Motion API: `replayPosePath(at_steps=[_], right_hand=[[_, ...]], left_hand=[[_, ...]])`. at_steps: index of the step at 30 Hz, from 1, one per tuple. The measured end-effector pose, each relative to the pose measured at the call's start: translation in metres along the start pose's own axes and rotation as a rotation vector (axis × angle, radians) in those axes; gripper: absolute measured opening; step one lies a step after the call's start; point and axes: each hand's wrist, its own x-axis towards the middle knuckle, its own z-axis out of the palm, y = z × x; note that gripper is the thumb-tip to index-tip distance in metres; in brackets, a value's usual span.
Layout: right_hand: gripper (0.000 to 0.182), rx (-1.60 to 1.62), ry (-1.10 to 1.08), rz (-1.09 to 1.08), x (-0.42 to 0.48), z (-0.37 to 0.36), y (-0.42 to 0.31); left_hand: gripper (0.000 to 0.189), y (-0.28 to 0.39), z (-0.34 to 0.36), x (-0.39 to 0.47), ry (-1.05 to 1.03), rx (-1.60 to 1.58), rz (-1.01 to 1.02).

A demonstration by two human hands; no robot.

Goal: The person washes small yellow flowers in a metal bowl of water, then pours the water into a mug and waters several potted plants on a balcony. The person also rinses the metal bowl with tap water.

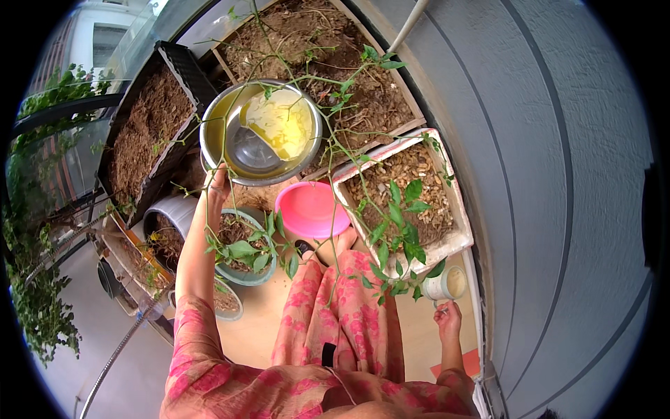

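Note:
A stainless steel basin [209,137] is tilted above the planters, and my left hand [218,180] grips its near rim. Inside it is yellowish liquid [277,123] with bright reflections; a bare-looking grey patch shows beside it. At the lower right, my right hand [448,317] is closed around the handle of a pale mug [437,286]. The mug is tipped on its side in view, and its inside looks cream-coloured; I cannot tell what it holds. Between the basin and my feet, a pink plastic basin [313,209] sits on the floor.
Thin pepper-like plant stems with leaves [403,235] cross the middle. A white foam box [460,238] of soil and shells stands right, a large soil bed [361,99] behind. Left are a black planter [183,78] and a green round pot [251,277]. A grey wall [528,183] bounds the right.

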Motion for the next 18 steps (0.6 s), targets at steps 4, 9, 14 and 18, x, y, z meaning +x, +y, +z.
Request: replayPosePath(at_steps=[4, 9, 14, 18], right_hand=[[0.021, -0.025, 0.026, 0.002, 0.006, 0.001, -0.004], [0.019, -0.044, 0.030, 0.004, 0.006, 0.009, -0.006], [0.021, -0.026, 0.035, 0.010, 0.004, 0.018, -0.005], [0.022, 0.006, 0.030, 0.001, 0.000, 0.020, 0.004]], left_hand=[[0.004, 0.017, -0.010, 0.000, 0.060, 0.043, -0.063], [0.009, 0.057, 0.015, -0.019, 0.192, 0.180, -0.011], [0.006, 0.068, -0.014, 0.034, 0.128, 0.076, 0.069], [0.009, 0.091, -0.004, 0.055, 0.097, 0.071, 0.104]])
